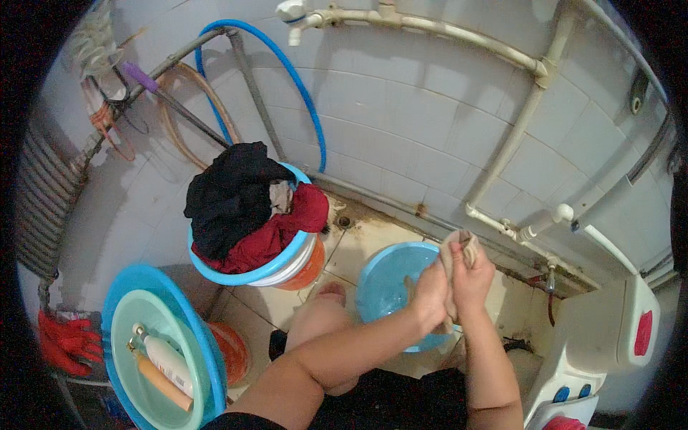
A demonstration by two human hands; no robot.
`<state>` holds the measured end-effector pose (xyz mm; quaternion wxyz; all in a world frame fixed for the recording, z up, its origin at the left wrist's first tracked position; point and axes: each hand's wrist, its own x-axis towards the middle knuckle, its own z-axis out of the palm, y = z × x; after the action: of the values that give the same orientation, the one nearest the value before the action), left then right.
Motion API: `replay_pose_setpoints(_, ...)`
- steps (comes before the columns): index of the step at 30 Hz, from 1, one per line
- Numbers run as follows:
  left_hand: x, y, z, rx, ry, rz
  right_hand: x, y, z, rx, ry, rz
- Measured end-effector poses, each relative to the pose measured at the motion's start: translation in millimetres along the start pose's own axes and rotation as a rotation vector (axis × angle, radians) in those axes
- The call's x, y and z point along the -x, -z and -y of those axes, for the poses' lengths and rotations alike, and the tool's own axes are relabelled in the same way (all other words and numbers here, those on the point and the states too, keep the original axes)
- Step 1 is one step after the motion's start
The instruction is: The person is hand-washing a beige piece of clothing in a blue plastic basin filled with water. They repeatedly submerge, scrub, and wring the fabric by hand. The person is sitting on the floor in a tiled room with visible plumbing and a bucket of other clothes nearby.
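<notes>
Above a light-blue basin (380,276) with water in it, both hands grip a bunched, beige-grey cloth (449,269). My left hand (431,295) is closed on its near left side. Wrapped round it from the right is my right hand (473,276), a little higher up. The cloth stands roughly upright between the palms, and some of it is hidden by the fingers. Whether any of it touches the basin's rim, I cannot tell.
Left of the basin, black and dark-red clothes (240,208) heap over a blue-rimmed bucket (276,269). Nearer stands a green basin (136,358) with a white bottle, inside a larger blue one. A toilet (573,373) is at right; pipes (444,29) run along the tiled wall.
</notes>
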<state>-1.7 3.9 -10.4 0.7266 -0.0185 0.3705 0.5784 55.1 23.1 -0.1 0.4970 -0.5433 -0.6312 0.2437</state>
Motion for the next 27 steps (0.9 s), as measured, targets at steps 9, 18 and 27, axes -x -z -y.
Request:
replay_pose_setpoints(9,-18,-4,10,0.026,-0.023,0.037,-27,6,-24,0.225,-0.073,-0.001)
replay_pose_setpoints(18,-35,17,18,0.206,0.106,0.376,3,11,-9,0.297,0.111,0.079)
replay_pose_setpoints(27,-33,-7,-5,0.068,0.252,0.346,-37,46,-37,-0.717,-0.441,-0.162)
